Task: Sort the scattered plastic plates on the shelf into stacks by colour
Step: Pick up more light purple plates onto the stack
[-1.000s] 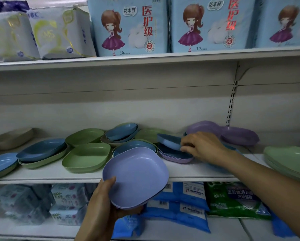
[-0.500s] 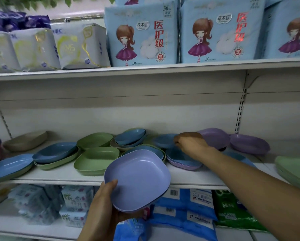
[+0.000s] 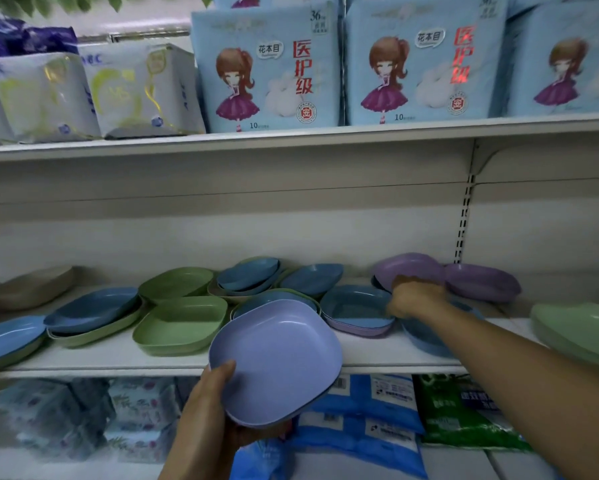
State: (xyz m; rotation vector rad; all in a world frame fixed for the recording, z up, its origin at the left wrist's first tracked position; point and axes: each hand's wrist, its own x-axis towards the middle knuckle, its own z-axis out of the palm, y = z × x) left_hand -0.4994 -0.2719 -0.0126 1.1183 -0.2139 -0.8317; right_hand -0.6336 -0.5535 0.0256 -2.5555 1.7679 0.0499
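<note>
My left hand (image 3: 206, 410) grips a lilac plate (image 3: 277, 358) by its near rim, in front of the shelf edge (image 3: 83, 367); a darker rim shows under it. My right hand (image 3: 414, 297) reaches to the back right, fingers curled on the front rim of a purple plate (image 3: 409, 268). A second purple plate (image 3: 481, 282) lies just right of it. Left of that hand, a blue plate (image 3: 355, 304) sits on a purple one. Another blue plate (image 3: 312, 278) lies tilted at the back. Blue and green plates (image 3: 180, 323) are mixed on the left.
A pale green stack (image 3: 578, 330) sits at the far right and a beige plate (image 3: 31, 289) at the far left. Boxed packs (image 3: 267, 67) fill the upper shelf close overhead. Blue and green bags (image 3: 367, 410) lie on the shelf below.
My right hand let go of the blue plate, which now lies at the back, and moved right to the purple plate. The lilac plate stays in my left hand.
</note>
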